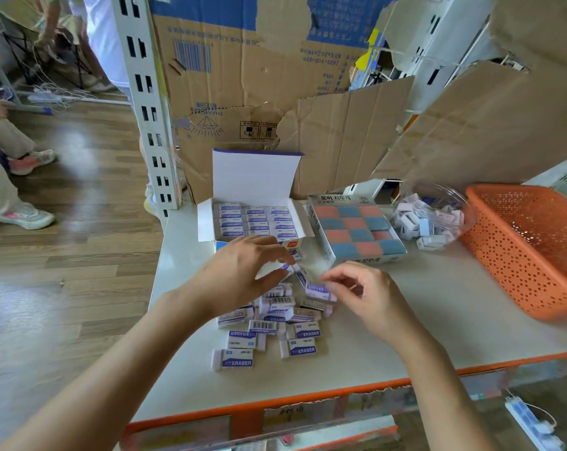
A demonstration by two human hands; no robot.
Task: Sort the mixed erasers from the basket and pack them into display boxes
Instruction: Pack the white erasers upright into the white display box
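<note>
While the loose erasers (269, 323) lie heaped on the table (405, 320) before the open display box (256, 222), presumably kept within reach for packing, the left hand (239, 271) pinches one eraser (275, 272) above the heap. The right hand (366, 291) curls its fingers (339, 277) beside another; blur conceals whether it grips. The basket (529, 249), at the right edge, is cut off.

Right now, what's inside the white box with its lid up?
The white box holds neat rows of purple-and-white erasers. Anything under that top layer is hidden, and the left hand covers part of the box's front edge.
</note>
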